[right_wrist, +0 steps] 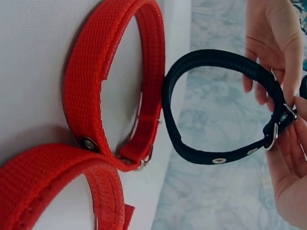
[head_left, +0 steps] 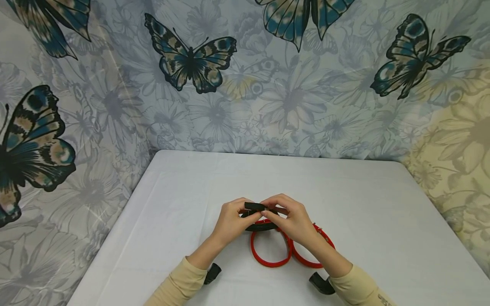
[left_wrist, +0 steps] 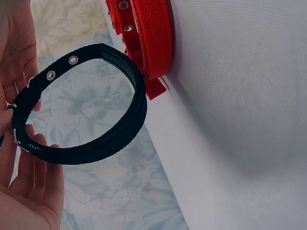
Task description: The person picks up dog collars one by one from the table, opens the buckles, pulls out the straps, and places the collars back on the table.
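Observation:
A black collar (head_left: 261, 227) with metal eyelets and a buckle is held up in front of the body, its loop fastened into a ring. The left hand (head_left: 232, 221) grips it from the left, and the right hand (head_left: 294, 217) pinches it from the right. Both sets of fingers meet at the buckle end, where a D-ring shows in the right wrist view beside the right hand (right_wrist: 292, 187). Below the black collar (left_wrist: 96, 155), two red collars (head_left: 271, 264) stand looped on the table, one red collar (right_wrist: 81, 91) beside the other.
The white-covered table (head_left: 183, 182) has its far edge against a hanging cloth (head_left: 291, 102) printed with butterflies and flowers. Black wrist-worn pieces (head_left: 322, 284) sit by both forearms, close to the tabletop.

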